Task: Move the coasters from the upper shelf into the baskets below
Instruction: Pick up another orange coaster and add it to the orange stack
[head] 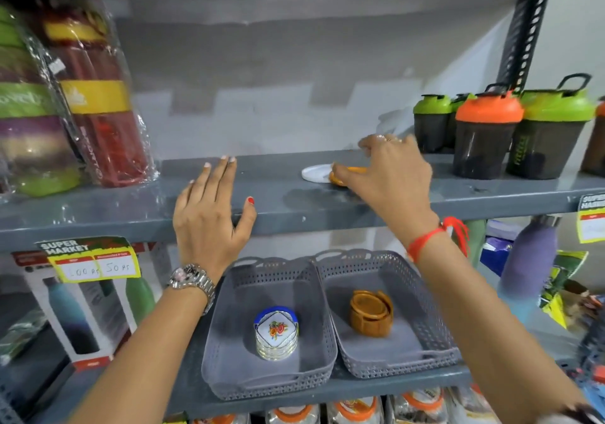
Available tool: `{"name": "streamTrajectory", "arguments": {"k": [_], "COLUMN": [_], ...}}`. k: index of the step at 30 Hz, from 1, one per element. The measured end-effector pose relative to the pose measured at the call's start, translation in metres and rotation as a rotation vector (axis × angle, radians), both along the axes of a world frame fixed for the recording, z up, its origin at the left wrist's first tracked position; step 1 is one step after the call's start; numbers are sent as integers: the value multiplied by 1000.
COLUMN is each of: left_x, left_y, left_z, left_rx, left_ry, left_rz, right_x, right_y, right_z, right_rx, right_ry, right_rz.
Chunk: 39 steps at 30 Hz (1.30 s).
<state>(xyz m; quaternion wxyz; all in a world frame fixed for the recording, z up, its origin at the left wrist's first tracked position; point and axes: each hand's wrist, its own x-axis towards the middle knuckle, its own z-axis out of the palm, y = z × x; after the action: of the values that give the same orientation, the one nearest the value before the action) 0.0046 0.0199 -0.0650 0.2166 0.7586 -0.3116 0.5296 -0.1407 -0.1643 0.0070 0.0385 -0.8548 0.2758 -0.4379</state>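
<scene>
On the grey upper shelf (288,191) lie a white round coaster (314,172) and an orange coaster (355,171) side by side. My right hand (389,174) reaches over them, its fingers closed around the orange coaster. My left hand (209,214) rests flat on the shelf's front edge, fingers spread, holding nothing. Below stand two grey perforated baskets. The left basket (229,364) holds a stack of white coasters with a flower print (276,332). The right basket (425,325) holds a brown stack of coasters (370,314).
Wrapped bottles (98,96) stand at the shelf's left end, and shaker bottles with green and orange lids (487,135) at its right. Price tags (91,260) hang on the shelf edge. Boxed bottles and a purple bottle (530,260) flank the baskets.
</scene>
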Motion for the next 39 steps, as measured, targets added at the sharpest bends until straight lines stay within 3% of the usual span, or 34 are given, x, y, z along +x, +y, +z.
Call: {"name": "streamTrajectory", "arguments": {"k": [4, 11, 16, 27, 35, 39], "left_x": [-1, -1, -1, -4, -8, -8], "left_y": [1, 2, 2, 3, 4, 5], "left_z": [2, 2, 1, 5, 7, 8], "left_rx": [3, 14, 13, 51, 62, 70], "left_ry": [28, 60, 69, 86, 63, 74], "left_rz": [-8, -6, -10, 14, 35, 32], "right_x": [22, 28, 24, -22, -56, -63], "right_y": [-25, -32, -15, 54, 82, 80], "right_z": [11, 2, 2, 31, 40, 39], "right_rx": [211, 324, 251, -81, -241, -251], "right_ry": [316, 366, 188, -515, -709, -712], "right_rz": [13, 3, 9, 264, 345, 350]}}
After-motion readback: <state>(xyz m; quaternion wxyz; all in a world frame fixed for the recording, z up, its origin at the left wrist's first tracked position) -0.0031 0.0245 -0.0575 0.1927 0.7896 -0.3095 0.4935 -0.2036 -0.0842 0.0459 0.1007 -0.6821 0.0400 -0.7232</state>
